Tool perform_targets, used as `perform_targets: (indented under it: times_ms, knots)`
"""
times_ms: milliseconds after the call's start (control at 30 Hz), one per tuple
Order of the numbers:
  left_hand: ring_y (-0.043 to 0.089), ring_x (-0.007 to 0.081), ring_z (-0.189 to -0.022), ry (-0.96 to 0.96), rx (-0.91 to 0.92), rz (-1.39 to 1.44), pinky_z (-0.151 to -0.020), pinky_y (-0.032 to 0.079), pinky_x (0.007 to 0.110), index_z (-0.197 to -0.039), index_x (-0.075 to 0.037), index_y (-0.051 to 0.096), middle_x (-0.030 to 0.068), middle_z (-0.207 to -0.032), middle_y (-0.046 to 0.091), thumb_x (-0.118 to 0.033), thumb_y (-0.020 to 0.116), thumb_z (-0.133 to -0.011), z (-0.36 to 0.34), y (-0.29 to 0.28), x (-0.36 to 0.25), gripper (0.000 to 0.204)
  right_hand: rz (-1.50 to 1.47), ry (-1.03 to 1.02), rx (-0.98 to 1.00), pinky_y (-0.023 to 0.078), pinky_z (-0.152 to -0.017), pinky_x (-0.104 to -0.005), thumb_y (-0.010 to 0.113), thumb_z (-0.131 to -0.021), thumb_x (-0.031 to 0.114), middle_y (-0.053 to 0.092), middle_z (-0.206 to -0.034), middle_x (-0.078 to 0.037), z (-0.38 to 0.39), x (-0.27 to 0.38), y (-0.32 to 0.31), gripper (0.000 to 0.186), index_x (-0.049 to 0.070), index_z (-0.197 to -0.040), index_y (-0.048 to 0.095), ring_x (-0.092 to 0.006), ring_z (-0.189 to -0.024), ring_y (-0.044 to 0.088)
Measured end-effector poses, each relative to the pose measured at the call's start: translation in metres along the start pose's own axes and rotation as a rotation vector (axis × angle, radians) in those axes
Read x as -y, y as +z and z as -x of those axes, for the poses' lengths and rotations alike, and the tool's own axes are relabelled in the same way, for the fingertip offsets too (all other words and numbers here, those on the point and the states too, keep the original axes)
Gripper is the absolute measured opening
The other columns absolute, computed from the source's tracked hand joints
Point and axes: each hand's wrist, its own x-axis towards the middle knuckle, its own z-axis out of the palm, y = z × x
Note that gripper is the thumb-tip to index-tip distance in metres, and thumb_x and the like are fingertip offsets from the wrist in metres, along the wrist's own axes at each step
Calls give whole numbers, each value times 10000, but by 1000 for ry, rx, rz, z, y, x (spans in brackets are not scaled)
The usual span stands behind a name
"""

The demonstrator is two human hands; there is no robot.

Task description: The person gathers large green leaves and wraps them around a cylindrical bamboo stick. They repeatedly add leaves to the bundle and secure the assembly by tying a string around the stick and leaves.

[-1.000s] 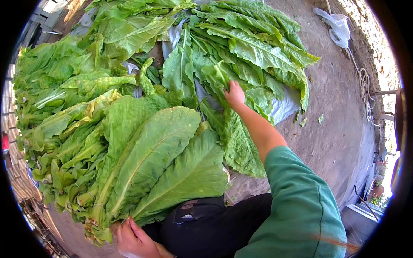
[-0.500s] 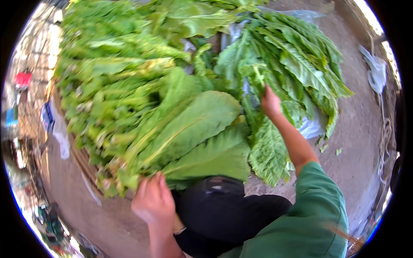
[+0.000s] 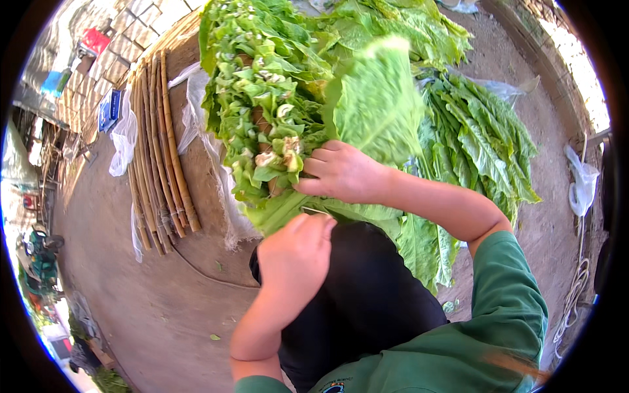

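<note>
My right hand (image 3: 344,171) is closed around the stem end of a large green leaf (image 3: 379,101), whose blade stands up blurred above the knuckles. It is at the near end of a long row of leaves (image 3: 265,78), their cut stems bunched along a brown stick (image 3: 261,121) that shows between them. Just below it, my left hand (image 3: 295,262) is closed, fingers pressed together, with a thin pale string (image 3: 316,211) at its fingertips. Flat leaves lie under both hands, over my dark-trousered knee. To the right is a loose pile of leaves (image 3: 481,131).
Several long wooden poles (image 3: 157,150) lie on the ground at left, beside white plastic (image 3: 124,141) and a blue packet (image 3: 110,110). More leaves (image 3: 400,29) spread at the back. A white bag (image 3: 581,180) and coiled rope (image 3: 573,301) are at the far right.
My right hand has come left from the loose pile with a leaf, close to my left hand. My left hand has moved right. The view has turned, bringing the poles into sight.
</note>
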Motion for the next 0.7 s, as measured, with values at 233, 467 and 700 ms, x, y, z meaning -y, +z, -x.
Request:
perform_targets:
  times_ms: [233, 467, 700]
  knots:
    - [541, 124, -552, -541, 72, 850, -494, 413, 241, -913, -25, 618, 33, -675, 597, -136, 552, -853, 7, 1, 131, 142, -668, 178, 409, 448, -744, -371, 549, -794, 116, 589, -851, -105, -12, 4, -6, 320, 65, -1109, 527, -263, -826, 564]
    - [620, 194, -658, -659, -9, 1235, -545, 516, 296, -1053, -40, 537, 110, -867, 620, -188, 505, -879, -10, 54, 123, 230, -693, 584, 365, 439, -778, -406, 556, -840, 307, 598, -928, -216, 14, 4, 34, 391, -6, -1070, 511, -333, -883, 577]
    - [602, 287, -739, -818, 22, 1562, -615, 532, 455, -1157, -40, 410, 144, -965, 572, -178, 357, -946, -26, 65, 95, 258, -98, 689, 118, 419, -763, -420, 565, -804, 310, 610, -791, -141, 17, 34, 38, 302, 40, -928, 514, -323, -830, 577]
